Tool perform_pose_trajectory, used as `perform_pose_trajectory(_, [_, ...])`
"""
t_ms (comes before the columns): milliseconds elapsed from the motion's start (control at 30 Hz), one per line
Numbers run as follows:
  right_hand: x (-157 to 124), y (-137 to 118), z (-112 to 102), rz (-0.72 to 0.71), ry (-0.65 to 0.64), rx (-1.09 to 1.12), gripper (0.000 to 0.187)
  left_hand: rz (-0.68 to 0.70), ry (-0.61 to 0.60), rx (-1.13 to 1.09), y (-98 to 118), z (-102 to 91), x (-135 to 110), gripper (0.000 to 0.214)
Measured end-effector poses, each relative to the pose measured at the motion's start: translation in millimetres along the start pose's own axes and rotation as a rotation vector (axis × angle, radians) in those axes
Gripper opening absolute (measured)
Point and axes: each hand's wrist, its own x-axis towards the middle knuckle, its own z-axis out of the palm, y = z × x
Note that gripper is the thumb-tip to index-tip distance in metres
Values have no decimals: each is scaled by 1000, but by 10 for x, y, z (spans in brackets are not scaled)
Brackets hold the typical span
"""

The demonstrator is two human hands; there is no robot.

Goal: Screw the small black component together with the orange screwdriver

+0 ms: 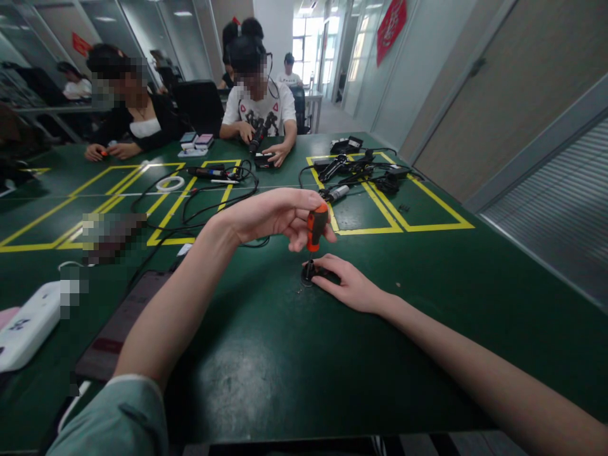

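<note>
My left hand (289, 218) is closed around the top of a short screwdriver (316, 228) with an orange and dark handle. The screwdriver stands nearly upright, its shaft pointing down into a small black round-ended part (308, 276) on the table. My right hand (349, 282) grips that black part from the right and presses it against the tabletop. The fingers hide much of the part, so I cannot tell its kind. A few tiny bits (299, 291) lie just in front of it.
Yellow tape (437, 226) marks boxes on the green table (266, 380). Black devices and cables (351, 168) lie at the back right. A phone (128, 316) and white power strip (33, 323) are at left. A co-worker (260, 101) sits opposite, holding a dark tool; another person (137, 120) sits back left.
</note>
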Motion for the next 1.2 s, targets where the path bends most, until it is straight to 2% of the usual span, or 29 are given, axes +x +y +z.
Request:
perform_pose_trajectory(267, [-3,-3,1,1,3,-2,26,37,62,66,2,35,-12,33])
perform_pose_trajectory(500, [-3,-8,-1,4,6,0,25,18,-23,44,-19,-10,-2,48])
perform_pose_trajectory(800, [-4,-1,-3,-16,-1,-17,26,36,60,69,-2,31,0,36])
perform_pose_trajectory(1033, [-5,-1,-6,-9,-6,-14,26,2,22,57,-17,3,-2,44])
perform_pose_trajectory(1200, [-5,-4,-4,-14,3,-10,26,3,36,45,-15,-21,-4,35])
